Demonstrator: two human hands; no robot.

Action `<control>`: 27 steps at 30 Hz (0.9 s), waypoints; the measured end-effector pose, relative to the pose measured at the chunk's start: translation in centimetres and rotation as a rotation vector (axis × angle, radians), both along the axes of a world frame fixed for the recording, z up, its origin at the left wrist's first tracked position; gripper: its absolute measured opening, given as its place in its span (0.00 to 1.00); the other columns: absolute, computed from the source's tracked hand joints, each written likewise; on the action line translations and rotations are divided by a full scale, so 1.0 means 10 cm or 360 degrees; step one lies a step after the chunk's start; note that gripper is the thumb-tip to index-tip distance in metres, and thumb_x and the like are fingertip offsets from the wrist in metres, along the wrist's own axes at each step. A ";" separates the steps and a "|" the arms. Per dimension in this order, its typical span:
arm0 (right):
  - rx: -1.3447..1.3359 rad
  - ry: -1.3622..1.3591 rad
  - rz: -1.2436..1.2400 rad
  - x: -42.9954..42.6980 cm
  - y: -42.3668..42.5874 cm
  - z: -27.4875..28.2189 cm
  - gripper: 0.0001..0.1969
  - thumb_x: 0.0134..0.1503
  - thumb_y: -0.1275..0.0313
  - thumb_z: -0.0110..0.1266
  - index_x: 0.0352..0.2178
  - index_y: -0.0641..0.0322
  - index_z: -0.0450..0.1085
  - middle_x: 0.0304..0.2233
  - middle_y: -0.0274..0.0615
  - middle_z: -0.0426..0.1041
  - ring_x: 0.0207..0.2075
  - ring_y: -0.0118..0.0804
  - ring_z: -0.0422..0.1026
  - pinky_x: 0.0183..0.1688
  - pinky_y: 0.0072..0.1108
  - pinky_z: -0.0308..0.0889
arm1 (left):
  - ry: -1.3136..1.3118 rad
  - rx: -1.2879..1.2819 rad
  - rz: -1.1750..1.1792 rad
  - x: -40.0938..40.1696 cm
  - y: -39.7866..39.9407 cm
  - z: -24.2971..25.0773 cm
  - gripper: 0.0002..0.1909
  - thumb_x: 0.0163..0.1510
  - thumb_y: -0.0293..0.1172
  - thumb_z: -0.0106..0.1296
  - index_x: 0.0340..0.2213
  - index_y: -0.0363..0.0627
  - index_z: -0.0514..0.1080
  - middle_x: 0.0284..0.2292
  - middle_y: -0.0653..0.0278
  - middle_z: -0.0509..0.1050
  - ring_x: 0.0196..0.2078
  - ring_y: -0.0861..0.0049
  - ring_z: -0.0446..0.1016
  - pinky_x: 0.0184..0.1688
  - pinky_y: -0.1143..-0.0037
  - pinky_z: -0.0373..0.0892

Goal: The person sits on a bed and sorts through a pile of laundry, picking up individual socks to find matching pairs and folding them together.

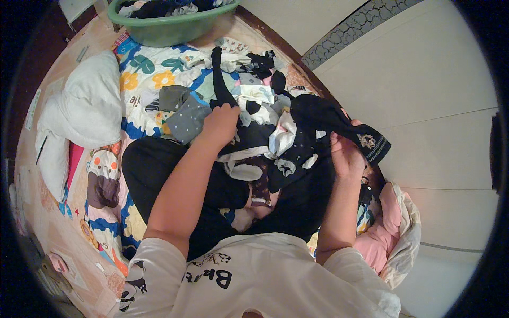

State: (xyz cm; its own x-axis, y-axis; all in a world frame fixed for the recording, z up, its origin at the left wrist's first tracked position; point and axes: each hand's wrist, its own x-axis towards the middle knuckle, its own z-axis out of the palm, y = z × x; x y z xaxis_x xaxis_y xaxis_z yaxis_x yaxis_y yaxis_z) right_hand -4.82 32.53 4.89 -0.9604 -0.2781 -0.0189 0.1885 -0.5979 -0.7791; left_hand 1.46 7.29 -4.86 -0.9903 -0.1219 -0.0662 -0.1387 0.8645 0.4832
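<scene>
My left hand (222,123) is closed around the lower end of a long, narrow black sock or stocking (219,77), which stretches away from me over the clothes. To the right, my right hand (348,153) grips a black knit garment (338,117) between thumb and fingers, above the pile's right side. Its near end carries a pale embroidered motif and light stitched lines. Between my hands lies a heap of small clothes and socks, among them a dotted grey piece (187,121), a white sock (283,133) and a black dotted piece (300,149).
A green plastic basin (171,30) full of clothes stands at the far end. A white pillow or stuffed cloth (93,99) lies left on the flowered quilt (137,93). Pink and white bedding (381,246) sits right, beside a pale panelled surface (421,131). My crossed legs border the heap.
</scene>
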 end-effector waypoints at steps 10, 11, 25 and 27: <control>0.0198 0.0021 -0.0262 0.04 -0.09 -0.07 0.07 0.47 0.71 0.43 0.30 0.60 0.62 0.36 0.45 0.64 0.36 0.37 0.64 0.40 0.26 0.61 | 0.0900 0.1829 0.0954 0.08 -0.32 0.72 0.16 0.47 0.23 0.34 0.39 0.49 0.61 0.35 0.62 0.64 0.26 0.79 0.68 0.22 0.84 0.65; 0.0308 0.0155 -0.0314 0.03 -0.19 -0.07 0.09 0.47 0.70 0.42 0.32 0.60 0.61 0.37 0.44 0.63 0.37 0.37 0.64 0.41 0.25 0.60 | 0.0874 0.1948 0.0838 0.10 -0.30 0.75 0.17 0.47 0.22 0.33 0.39 0.49 0.61 0.37 0.62 0.63 0.27 0.79 0.68 0.22 0.84 0.66; 0.1913 0.1548 0.0546 0.54 -1.36 -0.67 0.20 0.35 0.74 0.53 0.34 0.61 0.61 0.38 0.49 0.59 0.41 0.47 0.58 0.43 0.27 0.56 | 0.1269 0.2358 0.1128 0.12 -0.51 0.72 0.15 0.43 0.25 0.46 0.36 0.43 0.59 0.31 0.62 0.65 0.30 0.79 0.66 0.26 0.81 0.65; 0.2331 0.1839 0.0576 0.63 -1.27 -0.93 0.18 0.33 0.76 0.52 0.31 0.62 0.63 0.37 0.48 0.60 0.40 0.48 0.59 0.42 0.28 0.57 | 0.1359 0.2354 0.1110 0.15 -0.59 0.70 0.15 0.44 0.25 0.45 0.36 0.43 0.58 0.31 0.63 0.65 0.28 0.80 0.67 0.22 0.81 0.65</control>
State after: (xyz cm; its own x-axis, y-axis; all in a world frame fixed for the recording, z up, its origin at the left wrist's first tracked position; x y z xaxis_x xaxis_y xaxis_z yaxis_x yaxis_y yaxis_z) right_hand 1.50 19.85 -4.41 -0.5812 -0.8040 0.1260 -0.7757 0.5005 -0.3845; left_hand 2.93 1.43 2.19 -0.6090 -0.7912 -0.0555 0.4186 -0.3801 0.8248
